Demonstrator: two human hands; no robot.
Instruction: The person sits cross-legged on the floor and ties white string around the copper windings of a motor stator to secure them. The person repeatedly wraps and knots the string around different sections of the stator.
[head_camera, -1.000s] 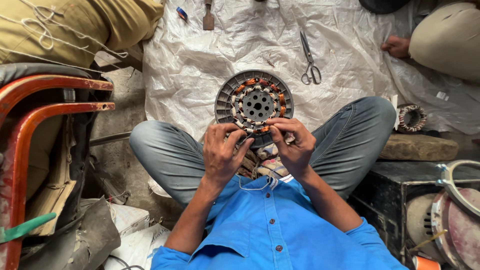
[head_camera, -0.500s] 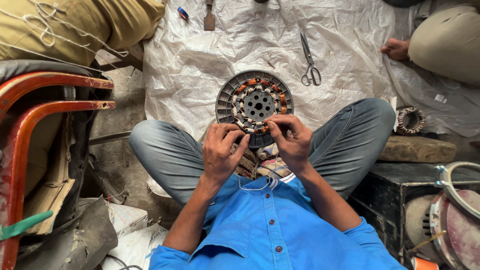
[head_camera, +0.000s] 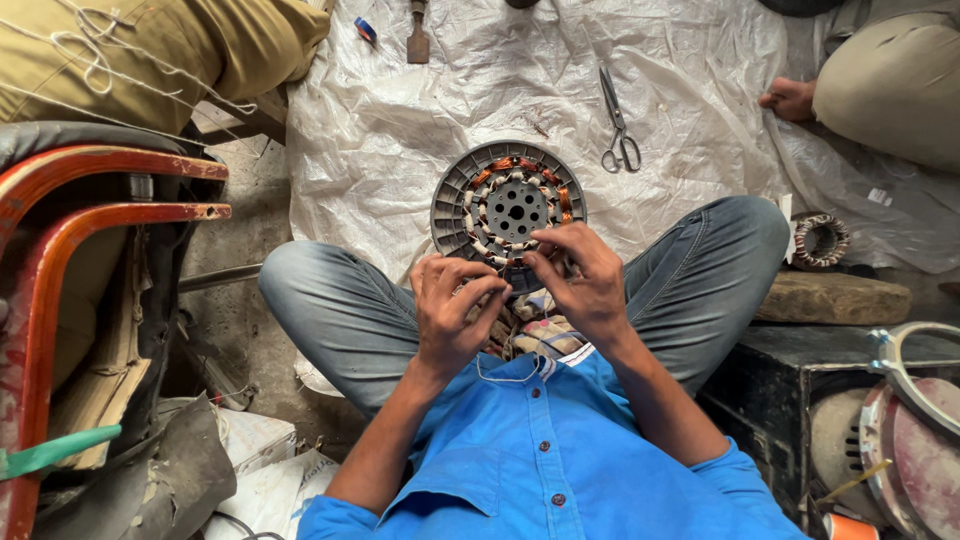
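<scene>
**Both hands at the near rim of a round motor stator**

Fingertips (head_camera: 540, 262) of the right hand (head_camera: 585, 285) pinched together at the near edge of the round stator (head_camera: 508, 208), touching its ring of copper windings (head_camera: 520, 170); what lies between the tips too small to tell. Left hand (head_camera: 450, 310) just beside, fingers curled inward and tips drawn close, thumb meeting them near the same edge; whether anything thin held there, cannot tell. Both hands nearly touching each other over the lap.

Stator lying flat on a crinkled white plastic sheet (head_camera: 400, 130), between the bent knees in blue jeans (head_camera: 330, 310), dark slotted rim outermost, copper and white coils inside it, a dark hub with small holes at centre. Near part of the rim hidden behind the fingers. Patterned cloth (head_camera: 540, 335) bunched in the lap under the wrists; blue buttoned shirt (head_camera: 560, 450) below.

Farther out on the sheet: scissors (head_camera: 618, 125) lying shut beyond the stator to the right, a flat-bladed tool (head_camera: 418, 40) at the top edge. A smaller wound coil ring (head_camera: 820, 240) past the right knee, beside a flat stone (head_camera: 830, 297). Another person's bare foot (head_camera: 790, 98) and trouser leg at upper right. Red-framed chair (head_camera: 60, 230) at left, round metal motor casing (head_camera: 920, 420) at lower right.
</scene>
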